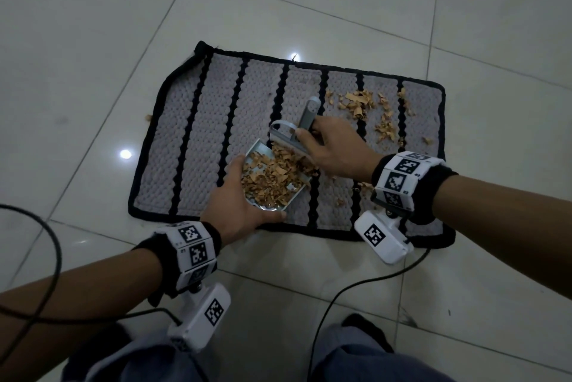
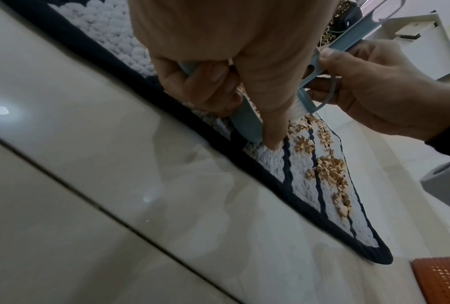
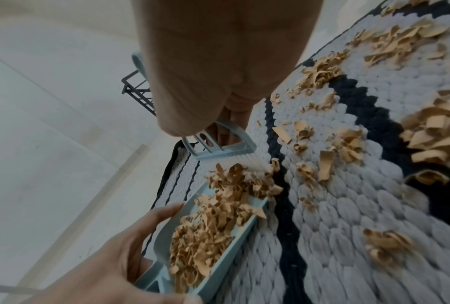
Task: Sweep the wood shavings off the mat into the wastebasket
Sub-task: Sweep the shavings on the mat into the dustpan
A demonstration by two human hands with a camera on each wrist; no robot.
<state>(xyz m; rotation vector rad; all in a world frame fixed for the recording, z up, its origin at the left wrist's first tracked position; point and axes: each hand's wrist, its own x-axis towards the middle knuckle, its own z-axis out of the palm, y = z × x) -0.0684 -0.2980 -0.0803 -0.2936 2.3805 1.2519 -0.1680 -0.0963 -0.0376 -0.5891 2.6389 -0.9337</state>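
Wood shavings piled in a small light blue dustpan, many more still spread on the right part of the mat, a few bits near the close edge by the right wrist. Dustpan lying on the mat near its close edge, open mouth turned toward the brush. Held at the back by the left hand, thumb along one side wall, fingers curled round the handle below, as seen from the left wrist. Small blue brush just beyond the dustpan mouth, white bristles down in the shavings at the lip. Gripped by the right hand, thumb on top of the handle, fingers wrapped under it; handle end sticking up and away past the hand. Mat grey and bumpy with black stripes and a black border, flat on a pale shiny tiled floor. One lone shaving on the tile by the left edge of the mat. Orange wastebasket with small holes on the floor past the right corner of the mat, seen only from the left wrist, well apart from the dustpan. Dark wire rack on the floor past the far left of the mat. Black bands with white marker blocks on both wrists, black cables trailing over the floor. Knees in grey trousers at the bottom.
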